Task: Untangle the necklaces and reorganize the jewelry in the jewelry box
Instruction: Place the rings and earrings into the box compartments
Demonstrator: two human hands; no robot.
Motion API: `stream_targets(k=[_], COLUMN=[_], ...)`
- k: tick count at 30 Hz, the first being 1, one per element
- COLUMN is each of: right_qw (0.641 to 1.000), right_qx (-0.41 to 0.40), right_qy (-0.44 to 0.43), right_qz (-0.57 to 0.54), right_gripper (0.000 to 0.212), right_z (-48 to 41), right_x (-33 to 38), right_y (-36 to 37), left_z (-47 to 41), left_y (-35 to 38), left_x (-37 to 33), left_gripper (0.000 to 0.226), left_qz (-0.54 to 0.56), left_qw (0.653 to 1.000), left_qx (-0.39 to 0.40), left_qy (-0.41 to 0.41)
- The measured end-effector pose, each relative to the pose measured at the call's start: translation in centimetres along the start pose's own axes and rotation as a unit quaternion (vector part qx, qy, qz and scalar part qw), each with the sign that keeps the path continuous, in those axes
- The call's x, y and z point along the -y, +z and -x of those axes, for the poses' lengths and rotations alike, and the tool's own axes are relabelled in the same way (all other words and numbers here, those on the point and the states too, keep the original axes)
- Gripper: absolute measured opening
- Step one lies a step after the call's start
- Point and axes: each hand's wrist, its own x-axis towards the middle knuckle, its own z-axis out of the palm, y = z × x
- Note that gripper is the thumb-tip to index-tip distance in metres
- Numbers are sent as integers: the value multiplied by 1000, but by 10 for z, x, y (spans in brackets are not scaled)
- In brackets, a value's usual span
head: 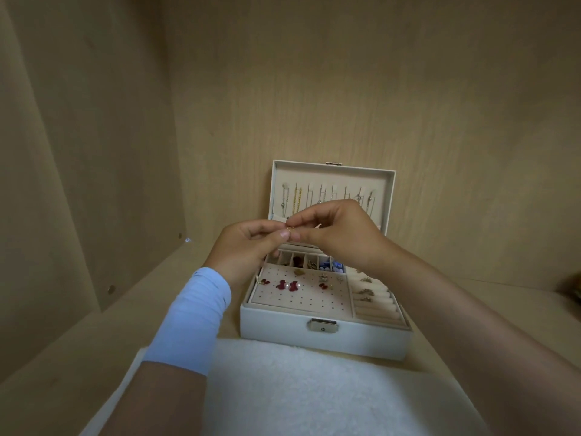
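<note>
While the jewelry box [325, 339] stands open near the back edge of the shelf [94, 335], left hand [248, 247] and right hand [342, 236] both pinch a small gold piece [290, 228] above it.

Holding left grip [248, 247] and right grip [339, 237] together just above the jewelry box [314, 339], forearms outstretched. Pinching a small gold piece [290, 228] between thumbs and curled forefingers.
</note>
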Motion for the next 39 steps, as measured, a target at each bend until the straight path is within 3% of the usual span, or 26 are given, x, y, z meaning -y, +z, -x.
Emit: stream_targets(k=[5, 11, 15, 21, 26, 39], right_qw=[989, 990, 977, 924, 905, 917], right_qx=[-6, -23, -30, 16, 23, 57], right_qy=[-64, -54, 4, 26, 5, -24], right_qz=[134, 125, 211, 380, 425, 395], right_gripper=[16, 10, 6, 8, 8, 6], right_z=[0, 3, 3, 7, 4, 5], right_x=[-3, -16, -36, -41, -45, -45], right_y=[3, 1, -4, 2, 9, 8], left_z=[-2, -3, -8, -13, -16, -20], left_y=[1, 8, 11, 13, 14, 15], left_x=[3, 8, 24, 34, 38, 45], left_gripper=[10, 19, 17, 31, 34, 43], left_qz=[-18, -84, -322, -431, -428, -411], left_qw=[1000, 996, 945, 895, 898, 905], left_qx=[-12, -3, 27, 101, 94, 105], left_qy=[-16, 12, 56, 51, 40, 14])
